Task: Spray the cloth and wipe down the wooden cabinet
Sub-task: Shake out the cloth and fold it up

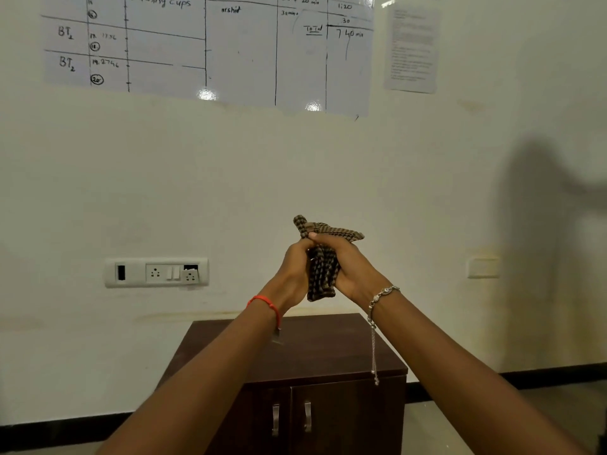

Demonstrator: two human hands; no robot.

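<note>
Checked cloth gripped between left hand, right hand; raised above cabinet.

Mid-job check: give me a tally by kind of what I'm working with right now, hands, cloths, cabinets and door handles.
Hands: 2, left hand and right hand, both with a grip on the cloth
Cloths: 1, checked cloth
Cabinets: 1, wooden cabinet
Door handles: 2, left handle and right handle
Total: 6

The cabinet is cut off below; the wall notice is illegible.
</note>
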